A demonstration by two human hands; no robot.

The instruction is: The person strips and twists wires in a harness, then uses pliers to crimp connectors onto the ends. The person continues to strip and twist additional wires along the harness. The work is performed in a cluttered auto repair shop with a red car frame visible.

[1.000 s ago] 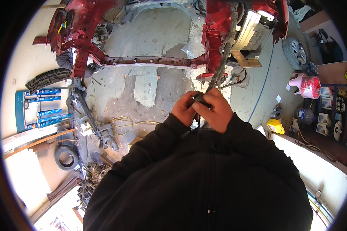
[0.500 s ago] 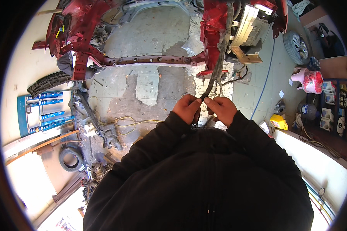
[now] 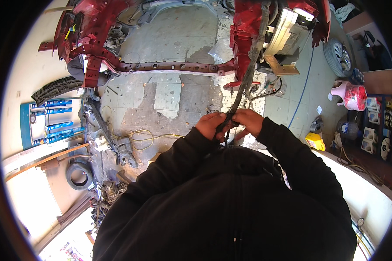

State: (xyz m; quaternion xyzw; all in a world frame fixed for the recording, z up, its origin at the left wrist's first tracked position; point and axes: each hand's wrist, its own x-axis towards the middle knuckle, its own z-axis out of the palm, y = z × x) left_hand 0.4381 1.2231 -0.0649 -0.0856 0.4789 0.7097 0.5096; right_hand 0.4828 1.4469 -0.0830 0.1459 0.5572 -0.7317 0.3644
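A black corrugated wiring harness (image 3: 244,85) runs from the red car body down to my hands, close in front of my chest. My left hand (image 3: 211,125) is closed on its near end, with thumb and fingers pinching it. On the other side, my right hand (image 3: 249,122) grips the same stretch, its thumb near the left thumb and lower fingers partly spread. Thin dark wires hang below the hands. What lies between the fingertips is too small to make out.
Ahead stands the stripped red car front with its crossmember (image 3: 174,67). A wheel (image 3: 337,58), a pink-and-red container (image 3: 353,95) and a yellow jug (image 3: 315,141) are at the right. Metal parts (image 3: 124,152), a yellow cord (image 3: 150,138) and a tire (image 3: 79,176) lie at the left.
My right hand has turned and its fingers have opened somewhat below the harness. More of the dark harness end shows between my hands. The view has shifted slightly.
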